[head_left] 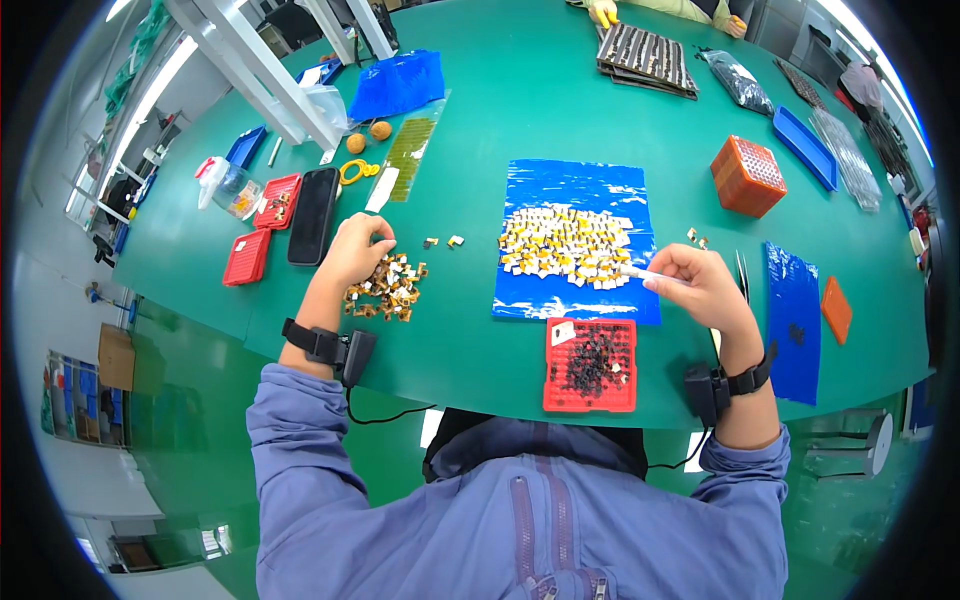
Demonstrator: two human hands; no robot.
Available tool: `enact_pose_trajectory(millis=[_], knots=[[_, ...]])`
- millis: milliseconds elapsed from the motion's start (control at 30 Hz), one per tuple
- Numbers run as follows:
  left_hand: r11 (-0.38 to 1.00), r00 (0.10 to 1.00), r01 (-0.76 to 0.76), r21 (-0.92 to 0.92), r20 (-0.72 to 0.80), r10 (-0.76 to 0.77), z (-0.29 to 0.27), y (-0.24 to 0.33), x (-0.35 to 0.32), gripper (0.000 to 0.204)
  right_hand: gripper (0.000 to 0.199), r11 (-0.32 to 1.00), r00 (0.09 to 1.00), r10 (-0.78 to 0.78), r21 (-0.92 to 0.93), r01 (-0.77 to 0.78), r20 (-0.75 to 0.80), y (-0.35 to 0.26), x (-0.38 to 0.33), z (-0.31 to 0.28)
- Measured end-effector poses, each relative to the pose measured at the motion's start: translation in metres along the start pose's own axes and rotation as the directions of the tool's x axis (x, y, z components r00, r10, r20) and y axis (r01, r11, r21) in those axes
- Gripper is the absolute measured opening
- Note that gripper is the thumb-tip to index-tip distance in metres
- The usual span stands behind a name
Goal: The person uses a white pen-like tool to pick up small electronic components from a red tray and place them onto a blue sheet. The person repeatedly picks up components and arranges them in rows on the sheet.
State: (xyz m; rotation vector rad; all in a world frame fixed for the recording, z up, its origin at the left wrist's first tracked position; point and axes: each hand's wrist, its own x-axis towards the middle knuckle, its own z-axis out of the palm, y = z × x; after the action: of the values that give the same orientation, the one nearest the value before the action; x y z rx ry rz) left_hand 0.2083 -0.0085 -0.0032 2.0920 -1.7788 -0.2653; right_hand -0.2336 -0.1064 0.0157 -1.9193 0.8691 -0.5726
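Observation:
My left hand [357, 250] is at the upper edge of a pile of small brown, white and gold pieces [390, 290]. Its fingers are curled together, and whatever they pinch is hidden. Held in my closed right hand [703, 285] is a thin white stick-like tool [640, 273]. Its tip reaches the right edge of many small white-and-yellow square pieces [565, 245], which lie in rough rows on a blue film sheet [520, 305]. Between the hands, a few loose pieces [455, 241] rest on the green table [450, 340].
A red tray [553, 392] of black bits sits at the near edge. Leftward are a black phone [313, 215], red boxes [246, 258] and yellow scissors [352, 172]. To the right stand tweezers [742, 275], an orange block [748, 178] and blue film [793, 330]. Another person's hand [604, 12] touches stacked striped sheets [648, 58].

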Motion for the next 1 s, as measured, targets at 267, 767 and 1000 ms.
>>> enact_pose_trajectory(millis=[267, 767, 1000], knots=[[0.779, 1.000, 0.015, -0.627, 0.028, 0.004, -0.022, 0.047, -0.030, 0.005, 0.013, 0.995, 0.996, -0.039, 0.095, 0.032, 0.074, -0.013, -0.012, 0.007], [0.148, 0.820, 0.211, -0.966, 0.257, 0.511, 0.049, 0.180, -0.042, 0.004, 0.014, 0.961, 0.941, -0.203, 0.237, 0.139, 0.272, -0.036, -0.021, 0.016], [-0.222, 0.778, 0.503, -0.835, 0.326, 0.537, 0.076, 0.175, -0.039, 0.009, 0.017, 0.958, 0.958, -0.224, 0.223, 0.182, 0.181, -0.027, -0.016, 0.021]])
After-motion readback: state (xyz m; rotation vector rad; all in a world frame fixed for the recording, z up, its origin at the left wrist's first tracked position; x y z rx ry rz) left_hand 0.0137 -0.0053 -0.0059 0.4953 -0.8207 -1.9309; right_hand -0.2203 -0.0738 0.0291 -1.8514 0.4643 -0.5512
